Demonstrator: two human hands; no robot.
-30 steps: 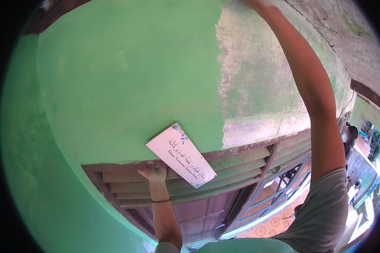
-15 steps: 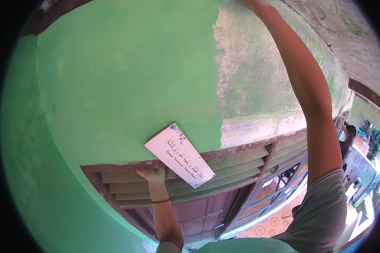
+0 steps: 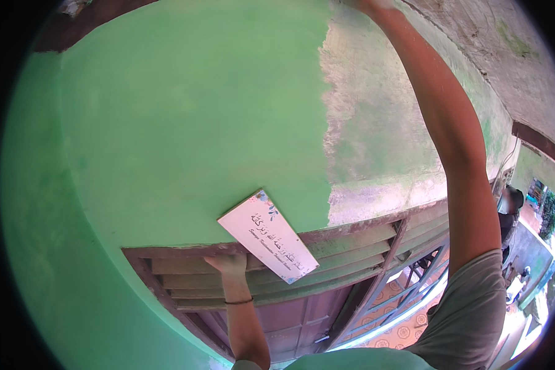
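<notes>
My left hand [image 3: 228,262] is hooked on the wooden frame at the top of a louvred vent [image 3: 327,259] over a brown door, fingertips partly hidden. A white rectangular sign [image 3: 267,236] with script and flowers sits tilted just right of this hand, across the frame. My right arm is raised high; my right hand [image 3: 375,5] is at the upper edge, by the wall's top, its fingers cropped and blurred. The wall around has smooth green paint [image 3: 191,123] on the left and a patchy pale section [image 3: 382,148] beside my raised arm.
A rough grey ceiling [image 3: 499,49] meets the wall at upper right. A person [image 3: 509,219] in a dark cap stands along the wall at right; another person [image 3: 517,283] in light clothing is farther back. A window grille [image 3: 410,290] and orange patterned floor [image 3: 391,336] show below.
The view has shifted slightly, so the wall and sign sit a little lower in it. My hands keep much the same places. The capped person shows more beside my arm.
</notes>
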